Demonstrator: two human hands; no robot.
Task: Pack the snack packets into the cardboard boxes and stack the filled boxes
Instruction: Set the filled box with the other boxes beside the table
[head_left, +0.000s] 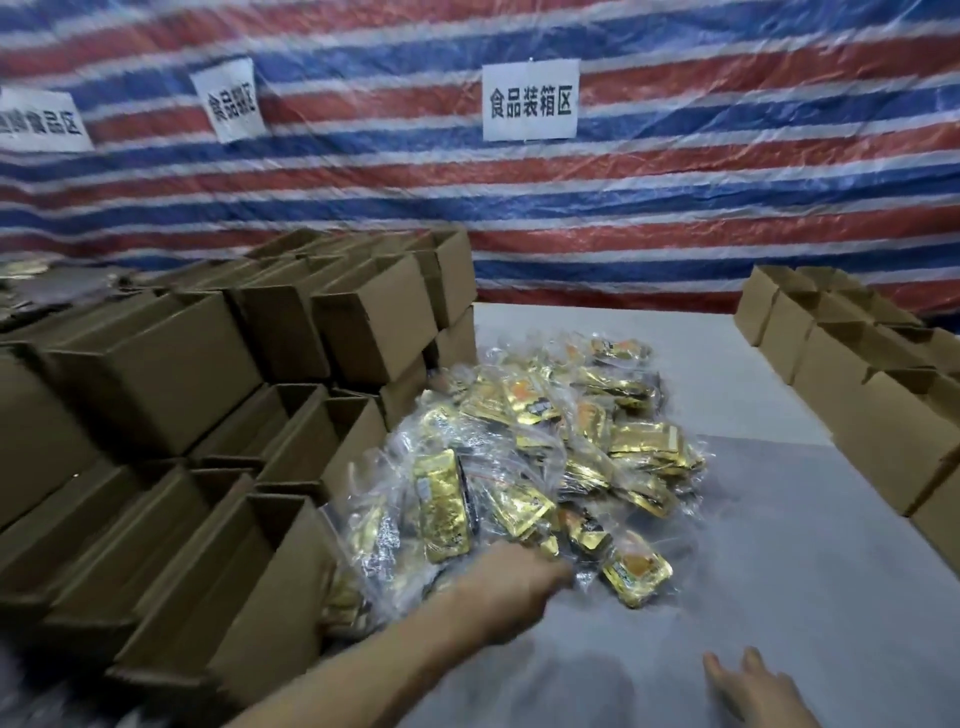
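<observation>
I'm seeing open cardboard boxes (218, 415) sitting empty at 9 o'clock, left hand (511, 587) reaching the packet pile (545, 457), grip unclear, right hand (753, 691) hovering open over the grey table (779, 571).

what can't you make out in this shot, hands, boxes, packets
Head view, the only one:
- Left hand: fingertips blurred at the edge of the packet pile; a grip cannot be told.
- Right hand: cut off by the bottom edge.
- Left boxes: insides in shadow, contents unseen.
- Right boxes: cut off by the right edge.
- Packet print: too small and glary to read.
- Leftmost wall sign: cut off by the left edge.
</observation>
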